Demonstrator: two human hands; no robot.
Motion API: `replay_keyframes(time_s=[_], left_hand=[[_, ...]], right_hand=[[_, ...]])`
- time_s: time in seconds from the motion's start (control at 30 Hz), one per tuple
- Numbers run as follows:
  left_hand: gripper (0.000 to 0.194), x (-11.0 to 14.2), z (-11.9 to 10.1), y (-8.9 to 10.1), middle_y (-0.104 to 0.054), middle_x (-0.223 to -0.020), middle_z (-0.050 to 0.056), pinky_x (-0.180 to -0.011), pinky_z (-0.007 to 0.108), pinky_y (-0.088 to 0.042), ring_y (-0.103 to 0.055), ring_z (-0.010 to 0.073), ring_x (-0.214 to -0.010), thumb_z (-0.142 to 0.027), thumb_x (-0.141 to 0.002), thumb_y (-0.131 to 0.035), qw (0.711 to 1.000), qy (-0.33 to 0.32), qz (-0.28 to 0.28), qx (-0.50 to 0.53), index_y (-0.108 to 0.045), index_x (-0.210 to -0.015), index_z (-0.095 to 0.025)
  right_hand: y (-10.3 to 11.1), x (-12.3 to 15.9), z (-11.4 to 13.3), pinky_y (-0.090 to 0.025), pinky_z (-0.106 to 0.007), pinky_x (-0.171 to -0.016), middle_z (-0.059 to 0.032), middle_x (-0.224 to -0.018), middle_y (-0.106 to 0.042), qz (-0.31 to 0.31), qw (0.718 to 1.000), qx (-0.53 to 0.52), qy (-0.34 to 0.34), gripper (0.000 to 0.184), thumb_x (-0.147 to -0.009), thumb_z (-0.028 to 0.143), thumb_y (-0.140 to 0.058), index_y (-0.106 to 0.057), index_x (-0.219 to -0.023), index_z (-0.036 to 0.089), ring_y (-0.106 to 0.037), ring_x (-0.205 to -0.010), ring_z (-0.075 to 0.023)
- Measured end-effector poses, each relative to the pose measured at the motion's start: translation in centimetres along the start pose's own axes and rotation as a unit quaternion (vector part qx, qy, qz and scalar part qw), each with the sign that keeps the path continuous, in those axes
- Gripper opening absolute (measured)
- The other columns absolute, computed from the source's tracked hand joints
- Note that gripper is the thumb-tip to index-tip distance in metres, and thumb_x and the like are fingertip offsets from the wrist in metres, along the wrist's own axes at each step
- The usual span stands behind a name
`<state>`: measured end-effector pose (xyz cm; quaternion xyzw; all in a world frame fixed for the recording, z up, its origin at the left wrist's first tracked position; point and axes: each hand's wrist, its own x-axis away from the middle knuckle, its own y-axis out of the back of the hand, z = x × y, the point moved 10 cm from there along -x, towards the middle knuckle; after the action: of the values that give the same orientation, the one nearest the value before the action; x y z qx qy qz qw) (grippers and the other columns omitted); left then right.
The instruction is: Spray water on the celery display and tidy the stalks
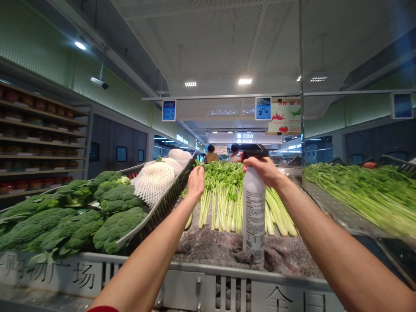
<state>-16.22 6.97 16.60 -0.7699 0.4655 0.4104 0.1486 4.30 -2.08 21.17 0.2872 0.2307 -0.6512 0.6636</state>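
Note:
A tall white spray bottle [254, 212] with a black trigger head stands upright in front of the celery [224, 203]. My right hand [260, 168] is wrapped round its neck, just below the head. Rows of small print run down the bottle's side. At the left edge of the celery is my left hand [196, 182], fingers stretched upward and holding nothing that I can see; whether it touches the leaves I cannot tell. The celery lies in a bunched row, leaves at the back and pale stalks toward me, on a dark mottled mat [211, 242].
A slatted divider [162, 199] separates the celery from broccoli [120, 225] and netted white produce [154, 177] on the left. A grey slotted rail [182, 286] runs along the front. The mirror [354, 190] at right reflects celery. Price signs [263, 108] hang above; people stand far back.

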Motion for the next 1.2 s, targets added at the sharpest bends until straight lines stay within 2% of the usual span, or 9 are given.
replay_keyframes(time_s=[0.1, 0.17, 0.4, 0.57, 0.7, 0.83, 1.0, 1.2], left_hand=[[0.042, 0.1, 0.2, 0.5, -0.056, -0.108, 0.01, -0.086, 0.034, -0.036, -0.05, 0.0212, -0.1, -0.038, -0.082, -0.026, 1.0, 0.001, 0.002, -0.007, -0.052, -0.105, -0.015], [0.042, 0.2, 0.4, 0.6, -0.056, -0.108, 0.011, -0.086, 0.034, -0.036, -0.05, 0.0212, -0.1, -0.038, -0.082, -0.025, 1.0, 0.001, 0.004, -0.007, -0.052, -0.105, -0.015], [0.042, 0.6, 0.4, -0.5, -0.056, -0.109, 0.01, -0.086, 0.034, -0.037, -0.049, 0.0211, -0.101, -0.039, -0.082, -0.025, 1.0, 0.004, 0.009, 0.004, -0.052, -0.106, -0.016], [0.042, 1.0, -0.1, -1.8, -0.056, -0.109, 0.011, -0.085, 0.034, -0.037, -0.05, 0.0212, -0.1, -0.038, -0.083, -0.024, 1.0, 0.002, 0.02, 0.007, -0.052, -0.105, -0.015], [0.043, 1.3, -0.7, -3.0, -0.055, -0.111, 0.011, -0.087, 0.033, -0.035, -0.049, 0.0207, -0.102, -0.038, -0.083, -0.024, 0.999, 0.0, 0.032, 0.012, -0.051, -0.106, -0.014], [0.044, 1.6, -1.1, -4.2, -0.055, -0.111, 0.011, -0.086, 0.034, -0.036, -0.049, 0.0212, -0.102, -0.039, -0.083, -0.024, 0.999, 0.003, 0.042, 0.026, -0.051, -0.107, -0.014], [0.045, 2.1, -1.9, -5.4, -0.053, -0.113, 0.012, -0.087, 0.035, -0.036, -0.048, 0.0211, -0.103, -0.04, -0.082, -0.025, 0.997, -0.009, 0.059, 0.043, -0.05, -0.108, -0.014], [0.043, 2.1, -1.5, -5.5, -0.053, -0.114, 0.011, -0.09, 0.035, -0.034, -0.047, 0.0209, -0.105, -0.039, -0.082, -0.026, 0.997, -0.002, 0.063, 0.05, -0.05, -0.108, -0.015]], right_hand=[[-0.2, 0.2, 0.0, -0.042, -0.022, -0.05, -0.0035, -0.077, -0.06, 0.019, 1.0, -0.017, 0.009, 0.022, -0.06, 0.021, -0.058, -0.056, -0.081, 0.016, -0.051, -0.055, -0.0088], [0.6, 0.5, -0.2, -0.043, -0.022, -0.049, -0.003, -0.077, -0.06, 0.005, 1.0, -0.021, 0.002, 0.023, -0.06, 0.02, -0.059, -0.056, -0.082, 0.016, -0.051, -0.054, -0.009], [6.7, 1.6, -1.3, -0.046, -0.024, -0.044, -0.0014, -0.07, -0.059, -0.128, 0.992, -0.003, -0.018, 0.025, -0.055, 0.021, -0.064, -0.057, -0.078, 0.018, -0.052, -0.051, -0.0108], [11.8, 3.0, -2.6, -0.044, -0.025, -0.038, -0.0012, -0.059, -0.059, -0.255, 0.965, 0.041, -0.041, 0.017, -0.053, 0.018, -0.063, -0.057, -0.069, 0.018, -0.052, -0.045, -0.0128], [13.8, 3.5, -3.8, -0.042, -0.025, -0.035, -0.0001, -0.05, -0.055, -0.276, 0.955, 0.079, -0.068, 0.014, -0.05, 0.015, -0.065, -0.056, -0.061, 0.017, -0.051, -0.041, -0.0134], [13.9, 3.0, -4.6, -0.042, -0.024, -0.036, 0.0003, -0.052, -0.056, -0.258, 0.959, 0.089, -0.076, 0.015, -0.052, 0.018, -0.064, -0.056, -0.065, 0.017, -0.052, -0.043, -0.0135], [11.8, 1.7, -5.5, -0.043, -0.024, -0.039, 0.0002, -0.054, -0.056, -0.21, 0.97, 0.092, -0.085, 0.012, -0.055, 0.018, -0.062, -0.054, -0.064, 0.019, -0.053, -0.045, -0.0128], [9.7, 0.4, -7.0, -0.044, -0.025, -0.041, 0.0008, -0.051, -0.054, -0.16, 0.978, 0.097, -0.09, 0.01, -0.055, 0.017, -0.06, -0.05, -0.055, 0.019, -0.05, -0.045, -0.012]])
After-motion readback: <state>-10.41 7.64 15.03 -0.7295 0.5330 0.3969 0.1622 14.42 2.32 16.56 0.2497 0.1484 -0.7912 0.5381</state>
